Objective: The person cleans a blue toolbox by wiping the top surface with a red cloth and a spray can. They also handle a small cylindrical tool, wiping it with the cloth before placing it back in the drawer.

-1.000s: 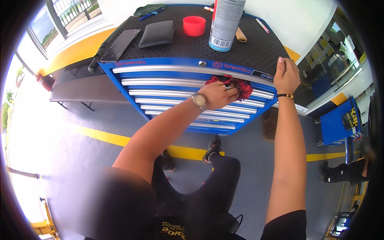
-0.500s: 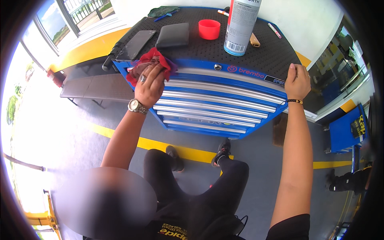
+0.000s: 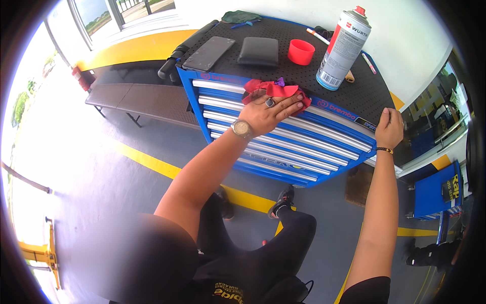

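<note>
My left hand (image 3: 267, 112) presses a crumpled red cloth (image 3: 276, 90) against the upper front edge of a blue tool cabinet (image 3: 196, 99), its fingers stretched over the fabric. Some of the cloth is hidden under the palm. At the cabinet's right front corner, my right hand (image 3: 389, 129) rests with its fingers curled over the edge. A spray can (image 3: 340, 55) with a red nozzle stands on the black perforated top, between the hands and farther back. Left of it are a red cup-like ring (image 3: 301, 52), a black wallet (image 3: 258, 51) and a dark phone (image 3: 209, 53).
A dark green cloth (image 3: 240, 16) and markers, one of them white and red (image 3: 369, 63), lie toward the back of the top. A brown bench (image 3: 147, 101) stands to the left. At the right are a blue cart (image 3: 438, 190) and another person's leg (image 3: 430, 255).
My left hand has slid the red cloth rightward along the cabinet's front edge, from the left corner to near the middle. My right hand stays at the right corner. The view has shifted.
</note>
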The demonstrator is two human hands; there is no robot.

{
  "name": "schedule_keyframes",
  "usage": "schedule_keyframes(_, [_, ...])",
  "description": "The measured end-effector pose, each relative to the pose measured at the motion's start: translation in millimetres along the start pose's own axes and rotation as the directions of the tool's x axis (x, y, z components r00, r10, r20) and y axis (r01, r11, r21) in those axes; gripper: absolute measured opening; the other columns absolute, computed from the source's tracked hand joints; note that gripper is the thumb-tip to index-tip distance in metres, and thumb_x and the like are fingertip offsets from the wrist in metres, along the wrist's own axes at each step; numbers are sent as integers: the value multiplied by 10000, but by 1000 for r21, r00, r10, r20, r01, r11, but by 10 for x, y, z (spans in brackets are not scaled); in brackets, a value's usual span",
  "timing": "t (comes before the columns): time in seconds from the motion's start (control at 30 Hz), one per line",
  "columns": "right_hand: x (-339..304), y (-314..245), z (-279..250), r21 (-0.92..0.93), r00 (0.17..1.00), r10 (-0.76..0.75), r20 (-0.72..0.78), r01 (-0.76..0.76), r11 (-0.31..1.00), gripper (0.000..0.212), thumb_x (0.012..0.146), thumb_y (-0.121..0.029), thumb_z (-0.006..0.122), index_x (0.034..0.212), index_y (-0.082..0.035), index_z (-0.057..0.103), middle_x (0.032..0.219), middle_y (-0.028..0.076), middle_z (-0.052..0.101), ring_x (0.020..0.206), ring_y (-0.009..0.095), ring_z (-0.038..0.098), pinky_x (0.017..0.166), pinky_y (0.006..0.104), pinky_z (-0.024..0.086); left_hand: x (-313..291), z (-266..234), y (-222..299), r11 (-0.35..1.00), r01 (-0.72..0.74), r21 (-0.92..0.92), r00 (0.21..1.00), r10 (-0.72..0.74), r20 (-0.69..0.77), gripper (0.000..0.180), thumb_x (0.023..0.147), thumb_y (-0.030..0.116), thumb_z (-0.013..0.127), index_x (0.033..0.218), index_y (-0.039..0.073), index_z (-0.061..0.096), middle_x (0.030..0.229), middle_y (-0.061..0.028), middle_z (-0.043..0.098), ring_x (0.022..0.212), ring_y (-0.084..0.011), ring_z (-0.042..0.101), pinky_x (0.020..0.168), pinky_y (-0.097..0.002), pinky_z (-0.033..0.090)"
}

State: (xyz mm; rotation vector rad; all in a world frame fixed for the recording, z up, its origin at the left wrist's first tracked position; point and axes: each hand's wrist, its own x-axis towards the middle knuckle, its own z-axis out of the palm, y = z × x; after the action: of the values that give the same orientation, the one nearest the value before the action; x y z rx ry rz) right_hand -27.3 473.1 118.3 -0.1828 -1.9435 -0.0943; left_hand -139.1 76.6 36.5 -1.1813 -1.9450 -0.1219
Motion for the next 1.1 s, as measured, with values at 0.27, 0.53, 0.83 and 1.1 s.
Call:
schedule_keyframes(0.27, [-10, -11, 36, -31, 1000, 5, 5, -5, 1000, 274, 996, -360, 567, 913, -122, 673, 909, 47, 686, 883, 307, 668, 750, 431, 525, -968, -235, -724, 902, 423, 85, 892, -398, -212, 592, 853, 10, 582, 1439, 59, 513, 1392, -133, 601, 1293, -330, 573, 1131, -490, 431])
schedule_keyframes(0.53, [-2, -61, 42, -13, 1000, 3, 2, -3, 1000, 276, 991, -364, 569, 909, -122, 674, 887, 48, 682, 859, 307, 664, 744, 433, 521, -946, -195, -755, 786, 616, 54, 741, -554, -379, 745, 758, -85, 562, 1488, -26, 426, 1529, -219, 474, 1447, -400, 421, 1208, -517, 325])
schedule_keyframes(0.83, [-5, -27, 11, 3, 999, -32, -1, 32, 999, 264, 988, -351, 572, 903, -121, 669, 861, 36, 667, 840, 289, 660, 729, 429, 519, -554, -131, -269, 855, 518, -22, 825, -507, -251, 665, 753, -71, 575, 1412, 10, 538, 1481, -189, 524, 1388, -398, 475, 1177, -535, 365])
schedule_keyframes(1.1, [-10, -65, 25, -10, 1000, -7, -11, 7, 1000, 267, 987, -358, 571, 903, -123, 666, 855, 31, 657, 832, 286, 655, 720, 421, 515, -728, -277, -515, 696, 713, -84, 649, -701, -295, 725, 765, -102, 526, 1481, -10, 451, 1557, -233, 427, 1450, -420, 392, 1201, -512, 331])
